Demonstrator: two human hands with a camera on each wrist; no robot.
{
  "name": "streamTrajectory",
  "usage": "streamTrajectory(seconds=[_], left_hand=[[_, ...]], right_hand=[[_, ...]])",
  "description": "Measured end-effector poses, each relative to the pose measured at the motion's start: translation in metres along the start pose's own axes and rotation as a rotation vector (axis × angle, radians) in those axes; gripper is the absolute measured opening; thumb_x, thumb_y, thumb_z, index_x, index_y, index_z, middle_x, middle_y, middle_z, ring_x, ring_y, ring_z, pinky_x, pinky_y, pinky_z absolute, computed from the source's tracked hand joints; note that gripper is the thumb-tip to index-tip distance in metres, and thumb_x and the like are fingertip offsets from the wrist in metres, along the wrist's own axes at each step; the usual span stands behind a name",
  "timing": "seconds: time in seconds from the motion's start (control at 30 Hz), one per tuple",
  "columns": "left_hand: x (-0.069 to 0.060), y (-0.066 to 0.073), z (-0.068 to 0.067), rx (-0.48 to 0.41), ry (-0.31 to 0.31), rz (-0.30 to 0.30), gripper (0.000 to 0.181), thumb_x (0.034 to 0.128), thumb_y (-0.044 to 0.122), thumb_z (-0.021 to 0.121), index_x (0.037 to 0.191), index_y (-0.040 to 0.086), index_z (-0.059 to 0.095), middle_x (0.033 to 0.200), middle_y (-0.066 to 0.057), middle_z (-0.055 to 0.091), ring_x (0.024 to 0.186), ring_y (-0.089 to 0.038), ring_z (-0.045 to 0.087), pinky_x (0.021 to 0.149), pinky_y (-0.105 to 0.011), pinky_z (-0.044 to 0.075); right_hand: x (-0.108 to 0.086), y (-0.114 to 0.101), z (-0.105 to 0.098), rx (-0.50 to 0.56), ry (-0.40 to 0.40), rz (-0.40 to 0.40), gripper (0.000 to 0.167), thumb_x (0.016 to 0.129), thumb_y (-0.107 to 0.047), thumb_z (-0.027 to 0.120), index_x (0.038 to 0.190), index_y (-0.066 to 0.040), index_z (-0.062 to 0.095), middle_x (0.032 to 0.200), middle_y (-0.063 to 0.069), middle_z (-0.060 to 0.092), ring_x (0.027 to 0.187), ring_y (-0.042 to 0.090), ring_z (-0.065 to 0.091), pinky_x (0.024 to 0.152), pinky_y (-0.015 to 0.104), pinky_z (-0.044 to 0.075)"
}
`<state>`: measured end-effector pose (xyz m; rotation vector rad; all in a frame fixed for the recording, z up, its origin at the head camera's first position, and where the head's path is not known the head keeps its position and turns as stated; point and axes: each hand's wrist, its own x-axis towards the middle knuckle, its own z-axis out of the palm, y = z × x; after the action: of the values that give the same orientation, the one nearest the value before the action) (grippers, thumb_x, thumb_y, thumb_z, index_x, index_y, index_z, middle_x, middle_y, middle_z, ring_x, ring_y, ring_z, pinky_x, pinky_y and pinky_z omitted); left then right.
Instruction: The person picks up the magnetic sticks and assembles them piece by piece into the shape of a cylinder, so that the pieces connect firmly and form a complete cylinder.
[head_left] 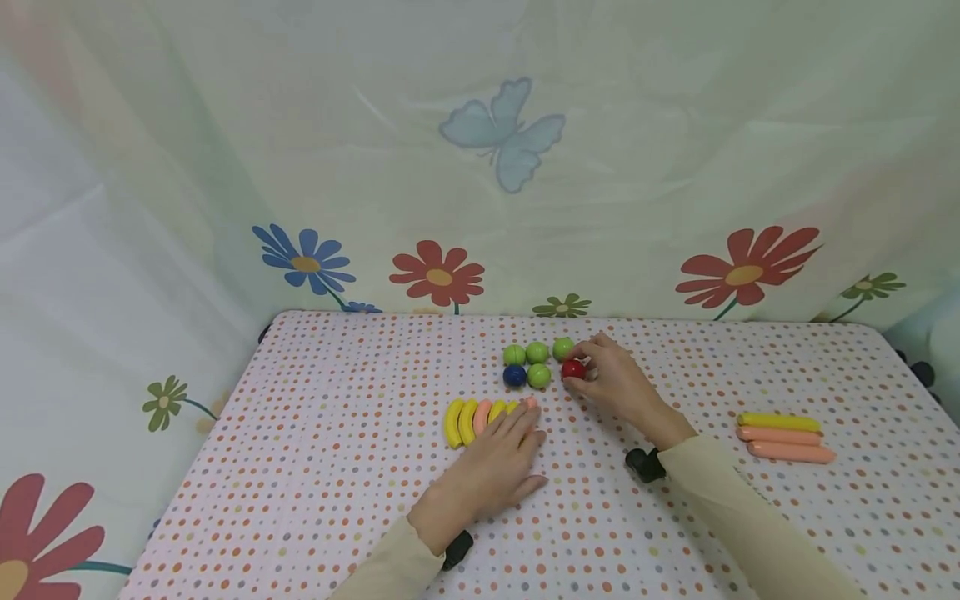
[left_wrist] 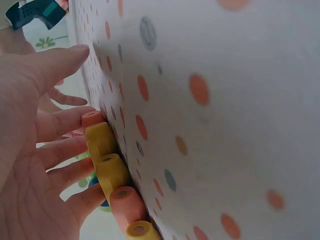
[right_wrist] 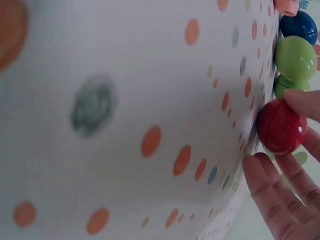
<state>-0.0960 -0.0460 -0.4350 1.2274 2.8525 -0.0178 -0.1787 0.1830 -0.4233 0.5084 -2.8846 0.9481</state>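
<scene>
My right hand (head_left: 622,387) pinches a glossy red ball (head_left: 573,371) between thumb and fingers; in the right wrist view the ball (right_wrist: 280,127) sits at the cloth. To its left are several green balls (head_left: 537,352) and a dark blue ball (head_left: 514,377), grouped in two rows. Nearer the front, a side-by-side row of curved yellow pieces (head_left: 453,423) like toy bananas includes pink sausage-like pieces (head_left: 482,417). My left hand (head_left: 491,475) lies over the right end of this row, partly hiding it. Its extended fingers touch the pieces, whose blunt ends show in the left wrist view.
At the right of the dotted tablecloth (head_left: 300,467) lie a yellow piece (head_left: 780,422) and two pink pieces (head_left: 791,452), stacked close and parallel. A flowered curtain (head_left: 600,208) hangs behind the table's back edge. Each wrist wears a black camera.
</scene>
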Motion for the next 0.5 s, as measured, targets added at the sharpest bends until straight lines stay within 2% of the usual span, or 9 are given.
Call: streamTrajectory(seconds=[0.2,0.5], left_hand=[[-0.006,-0.005,0.000,-0.017,0.005,-0.004,0.056,0.1088,0.046,0.053,0.147,0.005,0.056,0.168,-0.015,0.032,0.155,-0.031,0.031,0.125,-0.040,0.028],[-0.021,-0.025,0.002,-0.079,0.018,-0.027,0.055,0.1084,0.042,0.057,0.145,0.002,0.056,0.165,-0.016,0.036,0.154,-0.032,0.033,0.126,-0.039,0.027]], right_hand=[[-0.001,-0.001,0.000,-0.007,0.004,0.032,0.029,0.088,-0.001,0.082,0.113,0.007,0.071,0.105,0.022,0.062,0.089,0.034,0.068,0.079,0.047,0.061],[-0.002,0.002,-0.002,-0.040,-0.016,0.055,0.028,0.086,-0.002,0.082,0.110,0.008,0.072,0.099,0.019,0.064,0.088,0.032,0.065,0.078,0.047,0.059]])
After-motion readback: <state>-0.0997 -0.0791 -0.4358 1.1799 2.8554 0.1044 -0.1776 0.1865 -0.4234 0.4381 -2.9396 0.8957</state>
